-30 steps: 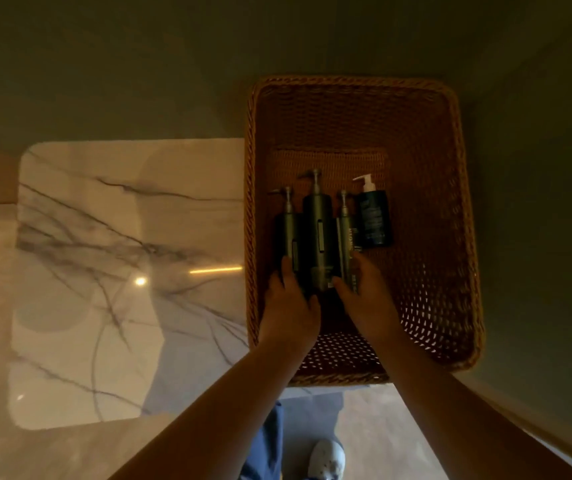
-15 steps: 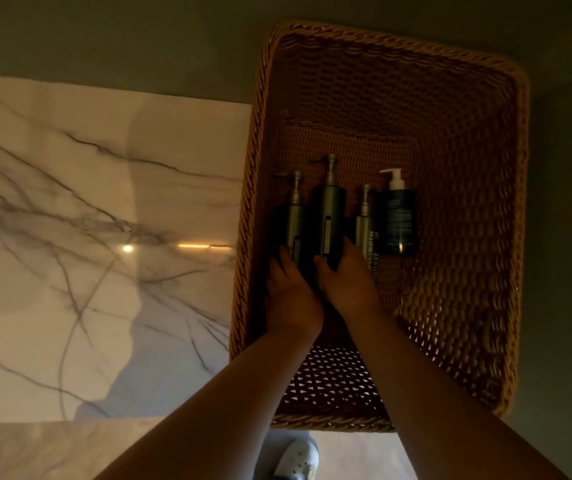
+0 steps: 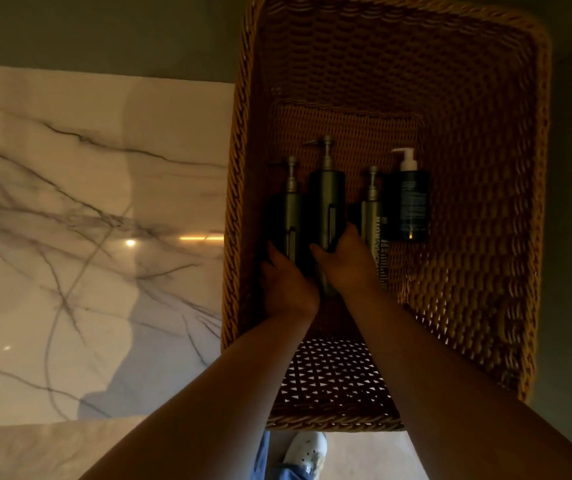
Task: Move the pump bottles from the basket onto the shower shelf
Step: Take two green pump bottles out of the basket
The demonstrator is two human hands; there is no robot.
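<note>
A deep wicker basket (image 3: 492,237) holds several pump bottles lying side by side on its bottom. My left hand (image 3: 284,282) grips the lower end of the leftmost dark grey bottle (image 3: 289,209). My right hand (image 3: 346,261) is wrapped around the tall dark bottle (image 3: 327,195) in the middle. To the right lie a slimmer grey bottle with lettering (image 3: 374,220) and a short black bottle with a white pump (image 3: 409,202), both untouched. The bottles' bases are hidden by my hands.
A glossy white marble surface with grey veins (image 3: 87,220) lies directly left of the basket, level with its rim. Dark grey wall is behind and to the right. My white shoe (image 3: 307,448) shows on the floor below the basket.
The view has come closer to the basket. My right hand shifted left from the slim lettered bottle onto the tall middle bottle; my left hand closed on the leftmost bottle.
</note>
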